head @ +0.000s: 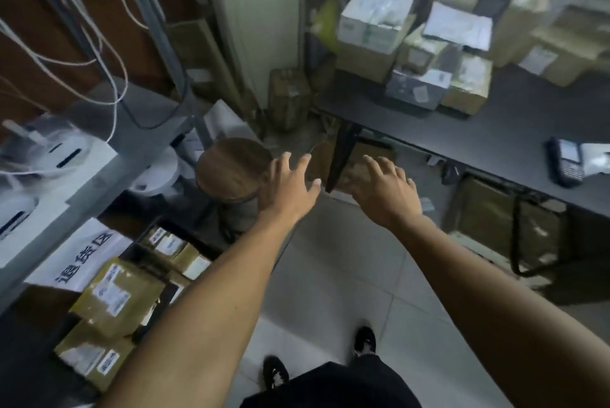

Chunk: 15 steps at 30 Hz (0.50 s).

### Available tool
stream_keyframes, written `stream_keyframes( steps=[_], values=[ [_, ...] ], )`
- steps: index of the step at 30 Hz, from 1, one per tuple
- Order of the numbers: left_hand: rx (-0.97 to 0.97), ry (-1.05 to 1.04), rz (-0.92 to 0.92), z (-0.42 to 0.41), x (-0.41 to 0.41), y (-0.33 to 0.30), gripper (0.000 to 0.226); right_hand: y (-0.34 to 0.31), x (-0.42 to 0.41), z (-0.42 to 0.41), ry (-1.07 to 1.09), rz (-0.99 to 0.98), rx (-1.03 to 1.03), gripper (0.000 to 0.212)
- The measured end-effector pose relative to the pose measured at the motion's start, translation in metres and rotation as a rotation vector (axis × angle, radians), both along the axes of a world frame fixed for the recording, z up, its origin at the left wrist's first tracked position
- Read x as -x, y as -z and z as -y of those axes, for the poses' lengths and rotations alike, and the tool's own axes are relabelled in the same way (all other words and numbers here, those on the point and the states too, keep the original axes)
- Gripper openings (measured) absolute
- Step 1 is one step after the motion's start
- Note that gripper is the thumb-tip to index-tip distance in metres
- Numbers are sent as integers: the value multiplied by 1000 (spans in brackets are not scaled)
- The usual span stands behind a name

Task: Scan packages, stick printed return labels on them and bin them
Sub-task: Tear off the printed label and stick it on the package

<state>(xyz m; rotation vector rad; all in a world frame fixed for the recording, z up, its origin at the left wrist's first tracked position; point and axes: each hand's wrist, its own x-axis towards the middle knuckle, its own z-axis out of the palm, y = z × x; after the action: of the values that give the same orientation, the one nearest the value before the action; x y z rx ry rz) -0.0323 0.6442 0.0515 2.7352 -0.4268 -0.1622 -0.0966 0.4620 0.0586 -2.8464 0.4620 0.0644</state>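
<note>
We look down on a round wooden stool [232, 167] standing on the pale tiled floor [333, 262], just off the near-left corner of a dark table [515, 140]. White cables [99, 54] loop above a grey shelf [132, 107] at left, and a tall cream cabinet [260, 11] stands behind. Two black shoes [364, 340] show at the bottom edge.

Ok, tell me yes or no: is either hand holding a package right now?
No, the left hand and right hand both reach forward with fingers spread, holding nothing.
</note>
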Motion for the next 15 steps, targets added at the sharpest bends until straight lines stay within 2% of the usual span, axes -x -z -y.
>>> stream_keyframes(
  steps=[7,15],
  values=[
    [-48,130,77,141,-11,-36,60,-26,13,124,103,80,-1,70],
    [-49,138,134,260,-31,-60,61,-46,-3,244,108,124,26,71]
  ],
)
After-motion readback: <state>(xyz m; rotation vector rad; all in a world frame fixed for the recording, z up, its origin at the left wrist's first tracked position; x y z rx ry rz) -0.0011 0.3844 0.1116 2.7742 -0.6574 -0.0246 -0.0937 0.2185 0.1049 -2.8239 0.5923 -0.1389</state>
